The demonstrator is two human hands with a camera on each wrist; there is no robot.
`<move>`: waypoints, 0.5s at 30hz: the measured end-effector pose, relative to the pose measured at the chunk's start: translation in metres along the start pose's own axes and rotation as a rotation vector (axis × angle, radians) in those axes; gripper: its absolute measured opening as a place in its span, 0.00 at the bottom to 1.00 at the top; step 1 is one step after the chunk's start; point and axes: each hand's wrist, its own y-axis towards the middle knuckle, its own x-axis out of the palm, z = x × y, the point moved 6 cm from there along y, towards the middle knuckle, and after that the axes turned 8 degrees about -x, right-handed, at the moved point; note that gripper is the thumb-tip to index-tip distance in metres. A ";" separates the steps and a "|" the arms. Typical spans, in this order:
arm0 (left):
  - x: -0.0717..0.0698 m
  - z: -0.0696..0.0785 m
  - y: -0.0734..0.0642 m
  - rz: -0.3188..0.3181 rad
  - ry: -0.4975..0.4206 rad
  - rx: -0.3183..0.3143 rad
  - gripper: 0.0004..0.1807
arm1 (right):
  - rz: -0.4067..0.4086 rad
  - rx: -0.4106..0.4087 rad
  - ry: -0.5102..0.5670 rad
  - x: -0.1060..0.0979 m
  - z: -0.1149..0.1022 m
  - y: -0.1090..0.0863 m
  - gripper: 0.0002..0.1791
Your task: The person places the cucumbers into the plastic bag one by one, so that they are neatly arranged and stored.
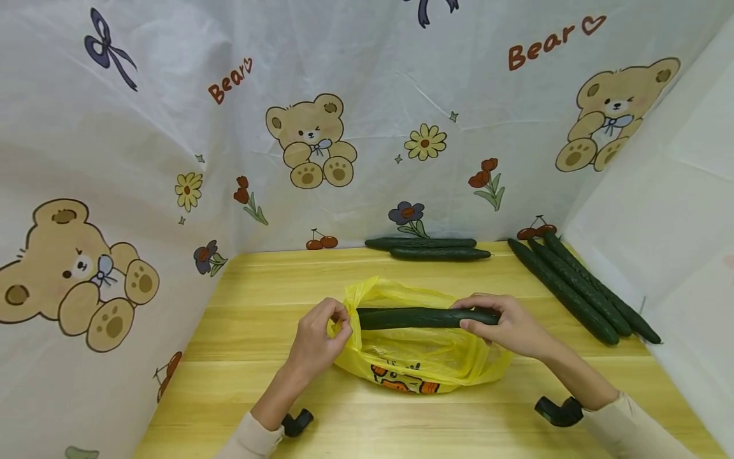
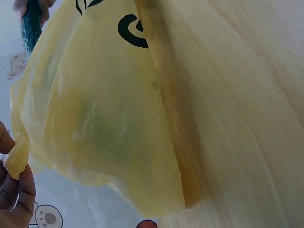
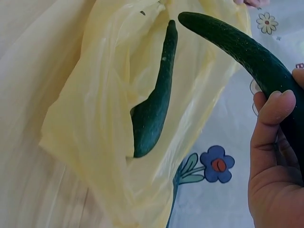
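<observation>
A yellow plastic bag with an orange and black print lies on the table with its mouth spread. My left hand pinches the bag's left rim between thumb and fingers; the gathered plastic also shows in the left wrist view. My right hand grips a dark green cucumber near its right end, over the bag's mouth. That cucumber lies level, its far end close to the left hand. In the right wrist view, another cucumber rests inside the bag, partly covered by plastic.
Two cucumbers lie along the table's back edge. Several more cucumbers lie side by side at the right, near the white side wall. A bear-print sheet hangs behind the wooden table.
</observation>
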 end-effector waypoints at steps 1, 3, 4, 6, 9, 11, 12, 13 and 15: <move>0.000 0.001 0.001 0.001 0.000 0.004 0.13 | -0.005 0.001 0.000 0.002 0.001 0.002 0.17; -0.001 0.002 0.002 0.001 0.000 0.008 0.14 | -0.013 0.001 0.002 0.005 0.001 0.007 0.17; -0.001 0.002 0.002 0.001 -0.001 0.009 0.14 | -0.017 -0.002 0.003 0.007 0.001 0.009 0.17; -0.001 0.003 0.003 0.001 -0.002 0.009 0.15 | -0.023 -0.009 0.013 0.010 0.000 0.013 0.17; -0.001 0.004 0.004 0.002 0.000 0.006 0.15 | -0.035 -0.020 0.029 0.016 0.000 0.019 0.16; -0.001 0.004 0.004 0.006 -0.001 0.008 0.14 | -0.045 -0.027 0.039 0.020 -0.001 0.024 0.16; -0.001 0.004 0.004 0.008 -0.002 0.010 0.14 | -0.049 -0.029 0.040 0.021 -0.002 0.025 0.16; -0.002 0.005 0.004 0.011 -0.004 0.013 0.13 | -0.053 -0.030 0.041 0.023 -0.002 0.027 0.16; -0.002 0.006 0.004 0.018 -0.007 0.018 0.13 | -0.061 -0.031 0.046 0.026 -0.003 0.031 0.16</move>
